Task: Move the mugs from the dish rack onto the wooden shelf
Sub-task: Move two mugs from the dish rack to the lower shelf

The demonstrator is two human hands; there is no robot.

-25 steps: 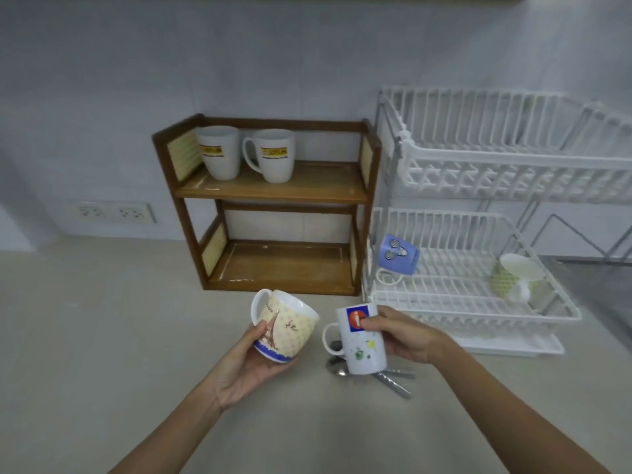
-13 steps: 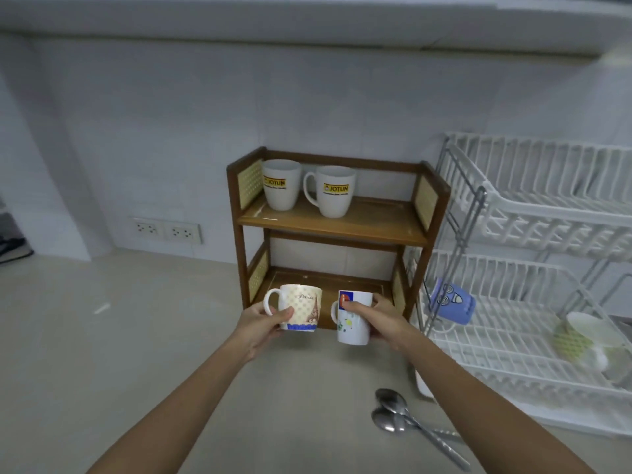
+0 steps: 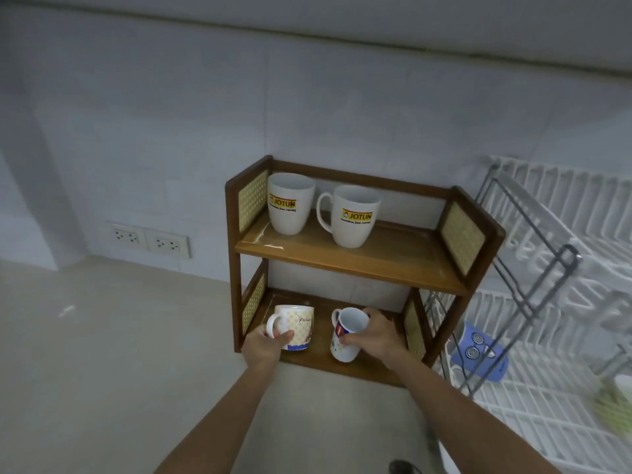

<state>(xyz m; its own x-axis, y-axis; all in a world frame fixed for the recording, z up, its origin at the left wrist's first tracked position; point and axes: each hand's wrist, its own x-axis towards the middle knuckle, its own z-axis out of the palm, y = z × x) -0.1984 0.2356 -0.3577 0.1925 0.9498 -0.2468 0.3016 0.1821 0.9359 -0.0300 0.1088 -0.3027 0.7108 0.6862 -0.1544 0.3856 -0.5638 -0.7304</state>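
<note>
A two-tier wooden shelf (image 3: 355,265) stands against the wall. Two white Jotun mugs (image 3: 290,206) (image 3: 354,217) stand upright on its top tier. My left hand (image 3: 263,347) grips a cream patterned mug (image 3: 297,328) at the left of the bottom tier. My right hand (image 3: 374,335) holds a white mug with a red and blue print (image 3: 347,331), tilted, at the middle of the bottom tier. In the white dish rack (image 3: 561,415) on the right lie a blue mug (image 3: 480,355) and a green-patterned mug (image 3: 614,400) at the frame's edge.
Two wall sockets (image 3: 148,239) sit left of the shelf, just above the beige counter (image 3: 102,371). A spoon tip (image 3: 400,468) shows at the bottom edge. The dish rack's metal frame (image 3: 533,285) stands close to the shelf's right side.
Both hands have carried their mugs forward from in front of the shelf into its bottom tier. The view has moved closer and tilted.
</note>
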